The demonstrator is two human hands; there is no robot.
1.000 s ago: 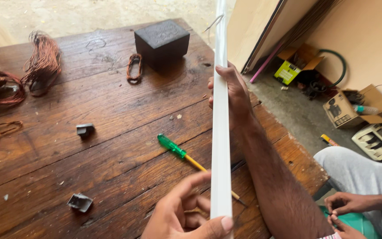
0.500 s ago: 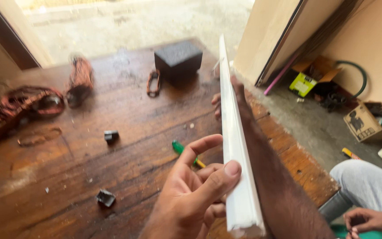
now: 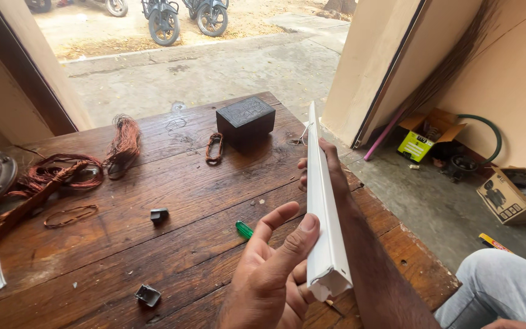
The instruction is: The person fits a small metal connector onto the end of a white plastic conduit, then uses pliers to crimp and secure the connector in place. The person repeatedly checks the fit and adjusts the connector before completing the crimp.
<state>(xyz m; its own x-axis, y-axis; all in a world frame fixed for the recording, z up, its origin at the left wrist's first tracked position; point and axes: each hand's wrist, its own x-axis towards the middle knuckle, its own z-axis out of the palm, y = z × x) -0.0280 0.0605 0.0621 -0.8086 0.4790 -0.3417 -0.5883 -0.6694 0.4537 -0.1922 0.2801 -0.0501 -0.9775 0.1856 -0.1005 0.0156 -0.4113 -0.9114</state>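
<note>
Head view: white plastic channel strip (image 3: 321,207) runs from lower centre up toward mid-frame, above the wooden table (image 3: 184,201); left hand (image 3: 275,274) grasps its near end, thumb and fingers pinched on the side; right hand (image 3: 327,173) wraps around the strip further up, fingers curled on it; green-handled screwdriver (image 3: 244,229) lies on the table just left of the strip; black box (image 3: 245,120) upper centre; copper wire coils (image 3: 62,173) at left.

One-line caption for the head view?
Both hands, left hand and right hand, hold a long white plastic strip above a wooden table.
</note>
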